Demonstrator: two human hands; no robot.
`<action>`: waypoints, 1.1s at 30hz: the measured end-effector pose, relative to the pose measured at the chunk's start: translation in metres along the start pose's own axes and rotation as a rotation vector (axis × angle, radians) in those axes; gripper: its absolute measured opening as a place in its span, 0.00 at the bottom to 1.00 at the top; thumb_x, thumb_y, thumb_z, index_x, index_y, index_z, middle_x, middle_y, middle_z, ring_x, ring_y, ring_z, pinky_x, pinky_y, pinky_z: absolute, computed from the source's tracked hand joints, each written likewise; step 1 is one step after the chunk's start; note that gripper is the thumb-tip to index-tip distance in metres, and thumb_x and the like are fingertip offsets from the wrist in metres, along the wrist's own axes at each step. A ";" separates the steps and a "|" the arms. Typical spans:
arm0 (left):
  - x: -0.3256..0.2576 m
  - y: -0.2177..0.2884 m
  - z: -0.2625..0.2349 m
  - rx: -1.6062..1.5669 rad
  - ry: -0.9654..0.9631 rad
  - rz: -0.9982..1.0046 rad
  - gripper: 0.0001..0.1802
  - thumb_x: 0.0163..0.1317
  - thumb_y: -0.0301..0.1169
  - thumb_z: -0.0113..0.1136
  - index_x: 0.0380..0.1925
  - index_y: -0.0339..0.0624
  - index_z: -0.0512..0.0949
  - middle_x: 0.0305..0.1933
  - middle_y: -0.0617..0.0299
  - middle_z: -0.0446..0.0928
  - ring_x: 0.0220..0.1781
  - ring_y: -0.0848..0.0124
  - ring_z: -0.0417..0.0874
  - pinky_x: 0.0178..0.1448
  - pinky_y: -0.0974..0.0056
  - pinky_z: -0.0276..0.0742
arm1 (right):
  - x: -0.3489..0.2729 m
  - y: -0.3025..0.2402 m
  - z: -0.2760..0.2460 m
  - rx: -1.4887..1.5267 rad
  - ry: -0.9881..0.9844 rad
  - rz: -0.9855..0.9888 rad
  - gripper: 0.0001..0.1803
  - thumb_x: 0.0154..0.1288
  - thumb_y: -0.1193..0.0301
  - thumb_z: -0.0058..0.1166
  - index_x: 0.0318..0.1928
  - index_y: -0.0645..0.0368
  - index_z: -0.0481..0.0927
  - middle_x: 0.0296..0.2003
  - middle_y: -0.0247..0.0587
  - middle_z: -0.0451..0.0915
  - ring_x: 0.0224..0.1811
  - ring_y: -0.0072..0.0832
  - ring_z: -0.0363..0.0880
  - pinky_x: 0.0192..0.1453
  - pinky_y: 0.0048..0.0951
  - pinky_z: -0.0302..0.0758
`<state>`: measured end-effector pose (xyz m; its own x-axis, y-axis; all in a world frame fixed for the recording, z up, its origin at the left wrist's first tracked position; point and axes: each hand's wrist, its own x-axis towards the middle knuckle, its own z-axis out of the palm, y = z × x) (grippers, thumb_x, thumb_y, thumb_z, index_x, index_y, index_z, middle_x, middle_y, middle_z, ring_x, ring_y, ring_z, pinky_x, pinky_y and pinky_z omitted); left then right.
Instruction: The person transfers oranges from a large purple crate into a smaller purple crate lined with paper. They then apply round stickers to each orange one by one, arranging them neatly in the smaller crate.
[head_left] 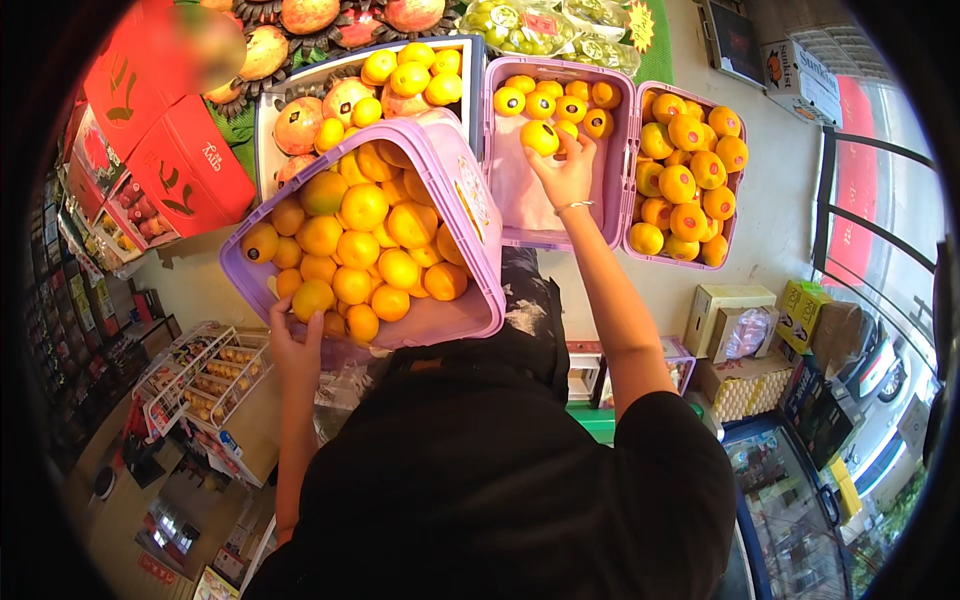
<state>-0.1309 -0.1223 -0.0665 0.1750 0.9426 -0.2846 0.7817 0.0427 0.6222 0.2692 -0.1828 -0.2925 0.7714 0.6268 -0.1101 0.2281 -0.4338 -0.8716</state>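
In the head view, a black sleeved shirt [500, 480] lies closest to the lens, spreading up from six o'clock. At ten o'clock a lilac basket [487, 298] tilts against the body, heaped with oranges [357, 252], a patch of its floor bare near the lower right corner. The left hand [296, 345], between eight and nine, is curled at this basket's near edge, thumb and fingers about one orange [313, 298]; whether they grip it or merely rest against it, I cannot tell.

At one o'clock the right hand [565, 178], with a bracelet [574, 206] on its wrist, pinches a single orange [540, 138] between thumb and fingers, over a second lilac basket [515, 207]. Oranges gather along this basket's twelve-o'clock end, while the floor nearer the body shows. Just beside it, at two o'clock, stands a third lilac basket [674, 262], piled with stickered oranges. A tray [268, 140] of pomegranates and small oranges sits at eleven, partly behind the tilted basket; red boxes [195, 170] stand at ten.
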 end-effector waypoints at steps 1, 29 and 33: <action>-0.001 0.008 0.005 -0.093 0.022 0.018 0.24 0.62 0.29 0.63 0.56 0.37 0.67 0.47 0.55 0.74 0.47 0.71 0.78 0.44 0.69 0.77 | 0.002 0.010 0.018 -0.146 0.084 -0.013 0.35 0.44 0.53 0.72 0.53 0.54 0.78 0.56 0.55 0.64 0.51 0.46 0.75 0.50 0.40 0.78; -0.021 0.031 0.040 -0.426 -0.044 0.078 0.30 0.63 0.23 0.59 0.63 0.36 0.58 0.64 0.49 0.64 0.65 0.63 0.69 0.67 0.61 0.67 | 0.009 0.069 0.061 -0.151 0.240 0.064 0.24 0.57 0.70 0.64 0.52 0.64 0.71 0.38 0.50 0.77 0.35 0.44 0.78 0.39 0.39 0.76; -0.021 0.039 0.041 -0.478 -0.009 0.100 0.31 0.62 0.24 0.60 0.62 0.36 0.58 0.64 0.49 0.63 0.66 0.62 0.67 0.70 0.58 0.63 | -0.001 0.055 0.072 0.295 0.026 0.466 0.21 0.61 0.63 0.63 0.47 0.63 0.72 0.32 0.46 0.79 0.23 0.37 0.79 0.24 0.34 0.75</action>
<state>-0.0792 -0.1537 -0.0664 0.2426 0.9469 -0.2112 0.3985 0.1012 0.9116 0.2379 -0.1608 -0.3753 0.7661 0.3942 -0.5076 -0.3141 -0.4594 -0.8308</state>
